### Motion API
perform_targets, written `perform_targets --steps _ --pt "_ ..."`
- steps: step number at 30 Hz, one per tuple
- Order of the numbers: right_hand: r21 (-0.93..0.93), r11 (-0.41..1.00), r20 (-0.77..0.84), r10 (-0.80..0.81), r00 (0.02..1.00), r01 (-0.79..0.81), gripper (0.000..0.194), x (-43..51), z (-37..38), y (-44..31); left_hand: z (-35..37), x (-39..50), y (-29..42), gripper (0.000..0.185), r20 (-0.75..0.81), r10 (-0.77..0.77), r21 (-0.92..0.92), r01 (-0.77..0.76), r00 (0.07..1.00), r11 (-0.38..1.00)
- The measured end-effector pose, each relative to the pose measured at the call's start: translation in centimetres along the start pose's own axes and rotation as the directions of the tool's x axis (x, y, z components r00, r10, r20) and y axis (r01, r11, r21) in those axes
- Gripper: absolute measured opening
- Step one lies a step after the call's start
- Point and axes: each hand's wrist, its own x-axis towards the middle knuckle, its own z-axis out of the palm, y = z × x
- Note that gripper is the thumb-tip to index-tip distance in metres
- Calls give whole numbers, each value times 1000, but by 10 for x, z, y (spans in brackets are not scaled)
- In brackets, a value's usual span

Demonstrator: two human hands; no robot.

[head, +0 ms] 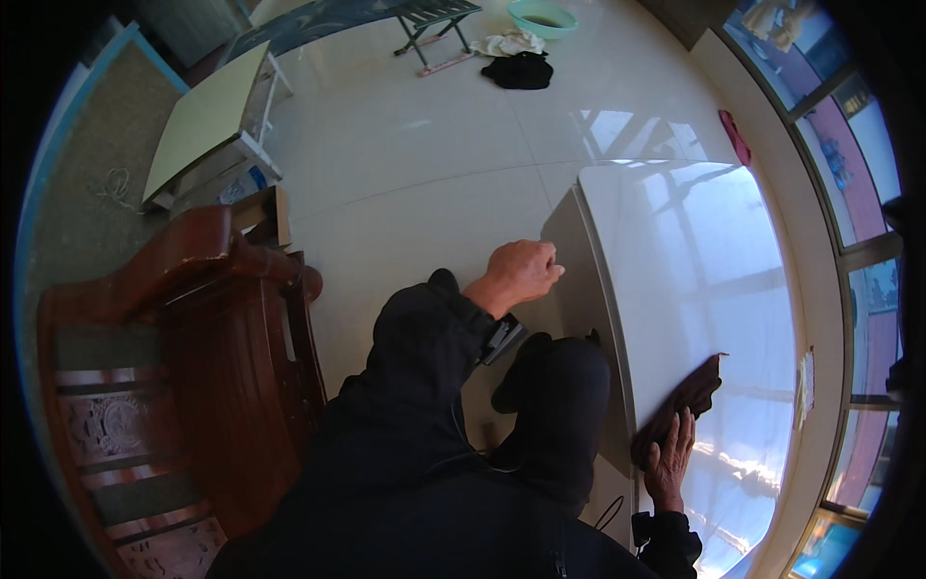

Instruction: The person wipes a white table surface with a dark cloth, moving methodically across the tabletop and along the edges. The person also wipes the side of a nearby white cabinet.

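Observation:
My right hand (673,456) lies flat, fingers stretched, on the edge of a crumpled dark brown cloth (684,394), holding it down against a glossy white tabletop (636,268). The cloth stretches from the near left edge of the top toward its middle. Part of it is hidden under my palm. Beside the grey side panel (579,253) of this cabinet-like furniture, my left hand (522,271) hangs in a loose fist over my knee. Nothing shows sticking out of that fist, though its inside is hidden. A black device (504,339) sits at my left wrist.
A carved wooden armchair (239,362) stands on my left, with a low pale-topped table (210,119) beyond it. Ahead on the tiled floor are a folding stool (434,22), a green basin (542,18) with liquid, and white (510,43) and black (517,70) cloths. Windows (854,166) line the right.

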Motion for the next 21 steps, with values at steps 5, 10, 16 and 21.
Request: perform_targets --steps 5,10,16,21 --pt "-23 1000 28 -4 1000 4 76 12 4 -4 -13 -11 2 28 -17 -12 -22 12 1000 1000" --pt "-30 996 37 -86 996 87 78 70 -1 -24 -20 -17 1 27 -68 -12 -61 8 998 998" --pt "-26 993 8 -118 993 118 73 183 2 -56 -26 -15 -7 27 -125 89 -38 -94 988 995" --pt "-75 992 -21 -107 994 105 75 211 3 -74 -28 -16 -3 27 -62 33 0 -34 997 999"
